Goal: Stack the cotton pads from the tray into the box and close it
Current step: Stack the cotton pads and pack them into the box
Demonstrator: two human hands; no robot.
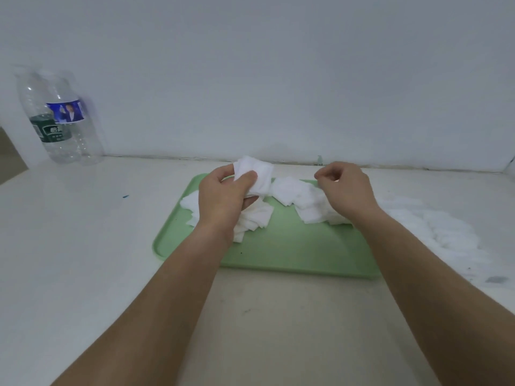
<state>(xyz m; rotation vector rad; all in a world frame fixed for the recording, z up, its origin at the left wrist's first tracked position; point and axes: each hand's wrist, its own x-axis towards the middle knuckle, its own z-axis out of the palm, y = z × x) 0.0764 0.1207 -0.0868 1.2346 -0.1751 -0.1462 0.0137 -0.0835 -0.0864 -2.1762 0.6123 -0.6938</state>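
A light green tray (281, 252) lies on the white table with several loose white square cotton pads (303, 199) scattered over its far half. My left hand (223, 199) hovers over the tray's left part and grips a small stack of cotton pads (257, 175) between thumb and fingers. My right hand (345, 190) is above the pads on the tray's right, its fingers curled together; whether they pinch a pad I cannot tell. No box is in view.
Two clear plastic water bottles (60, 118) stand at the far left against the wall. A patch of white fluffy cotton material (434, 229) lies on the table right of the tray. The wall runs close behind the tray.
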